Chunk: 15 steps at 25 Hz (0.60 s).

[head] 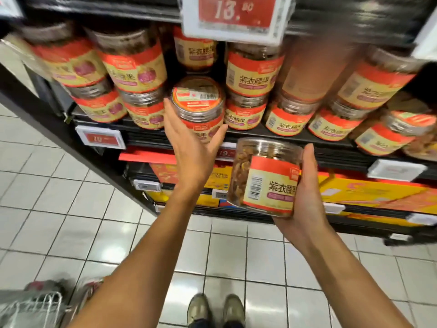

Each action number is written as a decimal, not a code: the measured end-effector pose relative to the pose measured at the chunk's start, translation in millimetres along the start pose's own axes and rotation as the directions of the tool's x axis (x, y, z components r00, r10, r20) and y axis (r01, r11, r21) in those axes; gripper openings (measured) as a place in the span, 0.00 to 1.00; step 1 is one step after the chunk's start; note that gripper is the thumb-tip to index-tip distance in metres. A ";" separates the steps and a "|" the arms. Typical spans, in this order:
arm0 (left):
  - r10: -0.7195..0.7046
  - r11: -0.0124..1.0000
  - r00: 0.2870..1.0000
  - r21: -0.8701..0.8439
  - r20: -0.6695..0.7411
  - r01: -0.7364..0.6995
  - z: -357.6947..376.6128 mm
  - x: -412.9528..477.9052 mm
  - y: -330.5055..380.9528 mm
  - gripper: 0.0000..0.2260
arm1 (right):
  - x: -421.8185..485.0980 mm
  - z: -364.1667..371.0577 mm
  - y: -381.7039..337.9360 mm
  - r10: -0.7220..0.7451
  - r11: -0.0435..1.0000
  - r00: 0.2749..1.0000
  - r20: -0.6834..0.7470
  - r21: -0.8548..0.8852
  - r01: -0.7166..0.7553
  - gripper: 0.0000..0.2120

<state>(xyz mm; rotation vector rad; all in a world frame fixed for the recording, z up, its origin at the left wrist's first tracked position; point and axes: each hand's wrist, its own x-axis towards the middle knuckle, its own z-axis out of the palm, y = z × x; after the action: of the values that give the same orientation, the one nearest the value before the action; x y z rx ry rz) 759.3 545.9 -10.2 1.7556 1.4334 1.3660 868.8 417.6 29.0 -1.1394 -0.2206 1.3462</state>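
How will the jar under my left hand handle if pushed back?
The shelf jar, cupped by the left hand, looks like smooth clear plastic: probably stiff but slippery. Filled to the lid, likely hefty. Round, so may roll if tipped.

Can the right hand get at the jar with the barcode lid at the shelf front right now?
Probably not: the right hand is full, gripping a second jar, and the left hand spans the barcode-lid jar with fingers and thumb.
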 end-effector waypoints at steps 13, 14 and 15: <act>0.293 0.865 0.880 0.289 0.374 -0.410 -39.8 -36.7 -17.2 0.26 | 13.1 24.6 -17.6 -0.102 0.995 0.994 0.049 -0.004 0.103 0.29; 0.272 0.910 0.915 0.229 0.297 -0.345 -46.0 -37.8 -11.2 0.21 | 13.0 29.0 -17.5 -0.115 0.993 0.992 0.055 -0.020 0.116 0.28; 0.178 0.974 0.964 0.101 0.195 -0.200 -53.1 -37.2 -2.7 0.16 | 13.4 35.1 -17.1 -0.133 0.990 0.989 0.063 -0.039 0.135 0.27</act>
<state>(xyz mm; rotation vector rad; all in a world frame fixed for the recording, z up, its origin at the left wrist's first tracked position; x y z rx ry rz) 712.2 501.4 -6.7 2.0847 1.2973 1.1913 858.9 450.0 52.5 -1.1007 -0.3653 1.2629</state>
